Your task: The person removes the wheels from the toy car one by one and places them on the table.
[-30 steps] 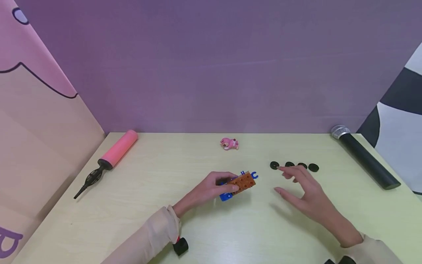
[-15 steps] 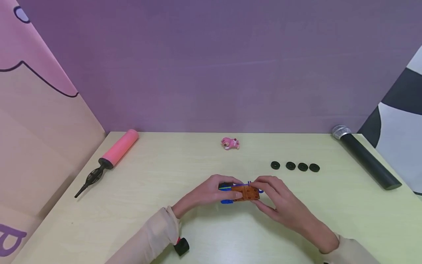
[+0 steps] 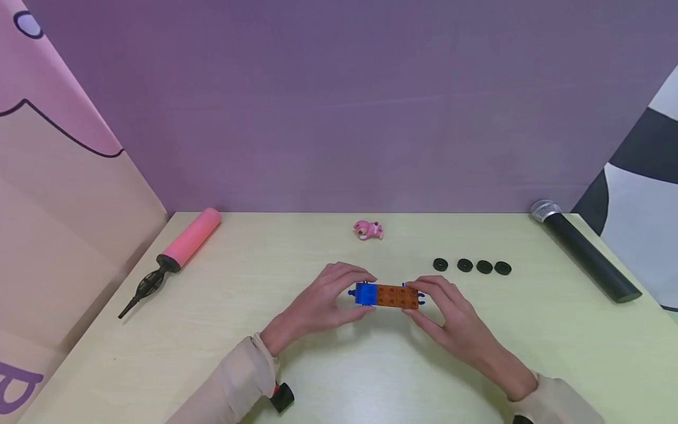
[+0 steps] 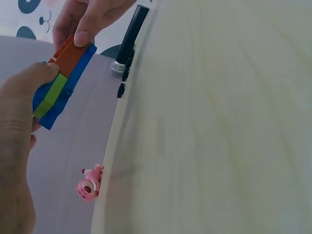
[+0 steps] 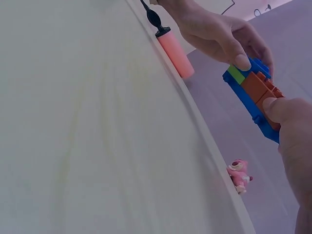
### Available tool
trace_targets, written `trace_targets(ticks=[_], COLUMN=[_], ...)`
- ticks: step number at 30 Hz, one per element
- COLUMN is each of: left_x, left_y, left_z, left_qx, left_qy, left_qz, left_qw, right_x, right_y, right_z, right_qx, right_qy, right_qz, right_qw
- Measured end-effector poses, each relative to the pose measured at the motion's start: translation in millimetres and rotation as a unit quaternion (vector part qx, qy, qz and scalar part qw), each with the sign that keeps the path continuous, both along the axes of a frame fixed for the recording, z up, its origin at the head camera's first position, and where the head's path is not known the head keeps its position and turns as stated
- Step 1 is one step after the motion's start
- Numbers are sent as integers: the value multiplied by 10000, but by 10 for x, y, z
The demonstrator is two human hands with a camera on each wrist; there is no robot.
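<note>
A building-block assembly (image 3: 389, 295) is held above the table between both hands, lying lengthwise left to right. It has a blue base with couplers at its ends, orange studded bricks, a blue piece at the left and a green layer (image 4: 51, 96) under that piece. My left hand (image 3: 323, 297) pinches the blue end, thumb on the near side and fingers on the far side. Around the orange end, my right hand (image 3: 455, 321) grips with thumb and fingertips. Beyond the right hand, several small black wheels (image 3: 465, 265) lie in a row.
A small pink bear figure (image 3: 368, 229) lies at the back of the pale table (image 3: 371, 377). On the left rests a pink hand pump (image 3: 189, 240) with a black nozzle. A black microphone (image 3: 588, 253) lies at the right edge. Behind stands a purple panel (image 3: 339, 106).
My right hand has come left from near the wheels and taken hold of the orange end. The assembly has turned level, and my left hand has shifted its grip to the blue end.
</note>
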State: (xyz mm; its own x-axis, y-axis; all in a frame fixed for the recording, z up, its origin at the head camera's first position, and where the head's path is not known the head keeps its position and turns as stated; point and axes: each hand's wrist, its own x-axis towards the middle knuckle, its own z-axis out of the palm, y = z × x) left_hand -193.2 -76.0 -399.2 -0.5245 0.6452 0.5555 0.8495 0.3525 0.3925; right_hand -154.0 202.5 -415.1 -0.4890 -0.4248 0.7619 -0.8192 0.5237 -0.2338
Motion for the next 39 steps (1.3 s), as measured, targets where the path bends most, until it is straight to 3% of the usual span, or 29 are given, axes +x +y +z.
trace_targets(ticks=[5, 15, 22, 31, 39], left_x=[-38, -70, -70, -85, -125], left_y=[-26, -36, -38, -32, -18], left_z=[-72, -154, -159, -170, -172], left_qx=[382, 933, 972, 963, 783], left_qy=[103, -481, -737, -805, -858], left_qz=[-83, -385, -383, -399, -123], left_qw=[9992, 9937, 9918, 9913, 9931], right_x=[-11, -72, -115, -128, -177], right_y=[5, 2, 3, 13, 21], right_z=[-27, -56, -75, -84, -85], right_qx=[-282, -457, -515, -512, -376], right_qy=[-317, -471, -412, -437, -613], right_qz=[53, 238, 344, 353, 192], right_qw=[9991, 9976, 9972, 9971, 9972])
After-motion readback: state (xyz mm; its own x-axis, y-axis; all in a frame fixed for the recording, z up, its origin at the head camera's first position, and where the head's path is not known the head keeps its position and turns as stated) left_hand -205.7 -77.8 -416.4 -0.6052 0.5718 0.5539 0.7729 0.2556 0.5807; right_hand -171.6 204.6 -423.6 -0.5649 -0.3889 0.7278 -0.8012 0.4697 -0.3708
